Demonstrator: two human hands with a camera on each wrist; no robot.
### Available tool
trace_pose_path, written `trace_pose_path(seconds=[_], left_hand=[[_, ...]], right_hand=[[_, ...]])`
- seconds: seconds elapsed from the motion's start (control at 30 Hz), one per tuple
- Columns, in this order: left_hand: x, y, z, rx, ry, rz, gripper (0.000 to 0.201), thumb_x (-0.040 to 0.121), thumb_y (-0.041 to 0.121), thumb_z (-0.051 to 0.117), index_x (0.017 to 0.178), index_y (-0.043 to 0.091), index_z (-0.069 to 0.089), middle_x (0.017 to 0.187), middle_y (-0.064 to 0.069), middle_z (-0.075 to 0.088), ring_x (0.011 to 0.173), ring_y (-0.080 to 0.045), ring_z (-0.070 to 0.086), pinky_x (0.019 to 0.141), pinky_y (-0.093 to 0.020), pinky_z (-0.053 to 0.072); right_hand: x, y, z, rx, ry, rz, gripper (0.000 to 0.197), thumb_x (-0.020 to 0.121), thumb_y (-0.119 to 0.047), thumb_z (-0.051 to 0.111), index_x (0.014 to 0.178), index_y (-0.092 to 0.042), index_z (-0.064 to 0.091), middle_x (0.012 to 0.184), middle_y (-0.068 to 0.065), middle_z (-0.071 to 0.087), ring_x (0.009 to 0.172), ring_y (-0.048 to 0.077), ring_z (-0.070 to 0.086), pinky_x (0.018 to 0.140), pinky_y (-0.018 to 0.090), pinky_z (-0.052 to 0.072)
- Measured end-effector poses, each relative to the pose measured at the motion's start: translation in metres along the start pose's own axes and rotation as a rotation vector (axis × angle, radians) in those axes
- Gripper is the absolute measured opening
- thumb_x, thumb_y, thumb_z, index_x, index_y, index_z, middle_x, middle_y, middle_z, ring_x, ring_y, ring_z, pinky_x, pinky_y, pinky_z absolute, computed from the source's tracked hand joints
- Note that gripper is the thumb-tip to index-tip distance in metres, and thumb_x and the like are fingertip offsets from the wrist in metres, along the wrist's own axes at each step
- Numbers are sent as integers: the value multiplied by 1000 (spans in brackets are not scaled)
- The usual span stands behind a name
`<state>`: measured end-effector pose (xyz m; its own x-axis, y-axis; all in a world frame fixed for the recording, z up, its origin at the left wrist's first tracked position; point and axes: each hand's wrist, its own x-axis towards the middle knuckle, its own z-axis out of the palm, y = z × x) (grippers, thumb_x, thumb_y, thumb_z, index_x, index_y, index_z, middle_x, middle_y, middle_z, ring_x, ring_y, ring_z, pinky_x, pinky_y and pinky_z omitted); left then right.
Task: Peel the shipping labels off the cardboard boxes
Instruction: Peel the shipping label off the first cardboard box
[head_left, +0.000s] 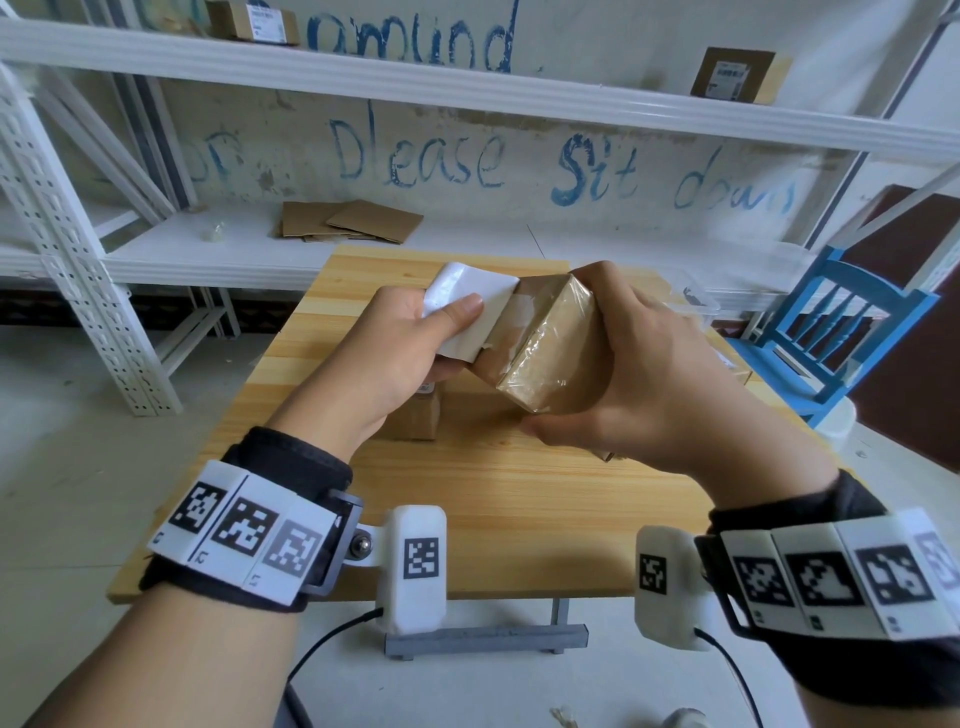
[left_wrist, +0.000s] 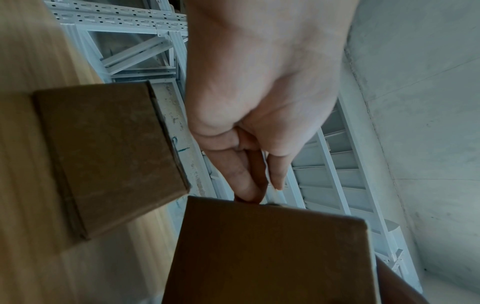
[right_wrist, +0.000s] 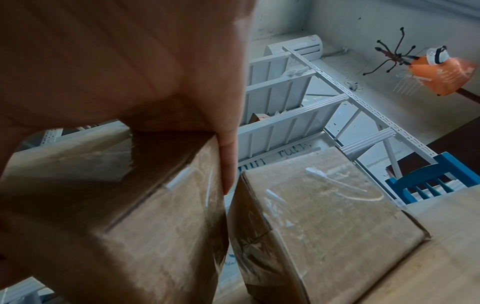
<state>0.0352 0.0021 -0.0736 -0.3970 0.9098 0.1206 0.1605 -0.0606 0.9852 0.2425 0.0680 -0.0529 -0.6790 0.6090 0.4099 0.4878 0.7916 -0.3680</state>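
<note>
My right hand (head_left: 618, 364) grips a small cardboard box (head_left: 550, 348) wrapped in clear tape and holds it tilted above the wooden table (head_left: 467, 519). A white shipping label (head_left: 467, 296) is partly peeled off the box's left face and curls away from it. My left hand (head_left: 457, 319) pinches that label between thumb and fingers. In the left wrist view the fingers (left_wrist: 244, 181) pinch together just above the held box (left_wrist: 272, 246). The right wrist view shows the held box (right_wrist: 130, 205) up close, with one of my fingers (right_wrist: 228, 164) running along its edge.
A second box (head_left: 421, 415) stands on the table under my left hand, and a third taped box (right_wrist: 324, 205) lies by my right. A blue chair (head_left: 852, 332) is at the right. White shelving (head_left: 156, 260) behind holds flat cardboard (head_left: 348, 221) and labelled boxes (head_left: 737, 75).
</note>
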Motion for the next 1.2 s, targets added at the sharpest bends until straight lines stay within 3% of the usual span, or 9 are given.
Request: trace_pose_path(seconds=[0.23,0.37,0.47,0.77,0.87,0.97,1.13,1.2], left_hand=[[0,0,1,10,1,2,25,102,34,58,106,13,72,105,-9,75,96,-19,71,71,-22,57],[1,-1,1,6,2,3,23,102,34,59,101,15,72,103,-9,76,97,-21,72,73,-24,58],[1,-2,1,8,6,-2,24,101,34,60,100,15,73,104,-10,76,98,-23,73,83,-32,60],[0,-1,1,37,7,1,25,102,34,58,101,13,71,99,-8,75,89,-18,70,59,-16,50],[0,0,0,43,-12,17,26,103,32,58,102,10,72,95,-7,74,87,-18,71,63,-19,52],[1,-1,0,99,-16,39,31,102,35,58,102,6,72,90,-8,75,84,-22,73,67,-26,52],[2,-3,2,136,-12,60,36,103,35,58,99,2,71,95,-17,74,88,-31,72,66,-23,53],[3,-4,1,148,-15,59,39,102,38,58,102,0,70,100,-25,72,92,-39,71,70,-30,49]], right_hand=[[-1,1,0,5,0,-3,87,51,-58,88,122,-32,45,99,-14,57,85,-2,55,66,8,37],[-1,2,0,6,6,-9,86,51,-57,89,121,-33,44,98,-16,56,84,-5,54,67,7,37],[-1,1,0,12,7,-8,84,51,-56,89,116,-39,39,96,-17,54,82,-6,52,67,6,36],[-1,2,-1,24,3,-16,84,51,-57,89,115,-40,37,97,-19,54,85,-7,54,67,5,36],[-3,3,-2,54,6,-27,82,51,-53,91,115,-37,40,96,-20,54,92,-9,54,68,7,39],[-6,6,-4,82,8,-42,84,53,-48,94,120,-29,48,94,-20,56,89,-8,55,67,9,41],[-9,9,-5,76,4,-53,89,53,-46,94,127,-27,49,94,-22,58,89,-11,55,67,8,40],[-10,10,-5,77,2,-52,89,54,-46,94,128,-28,48,95,-22,58,90,-9,56,68,9,41]])
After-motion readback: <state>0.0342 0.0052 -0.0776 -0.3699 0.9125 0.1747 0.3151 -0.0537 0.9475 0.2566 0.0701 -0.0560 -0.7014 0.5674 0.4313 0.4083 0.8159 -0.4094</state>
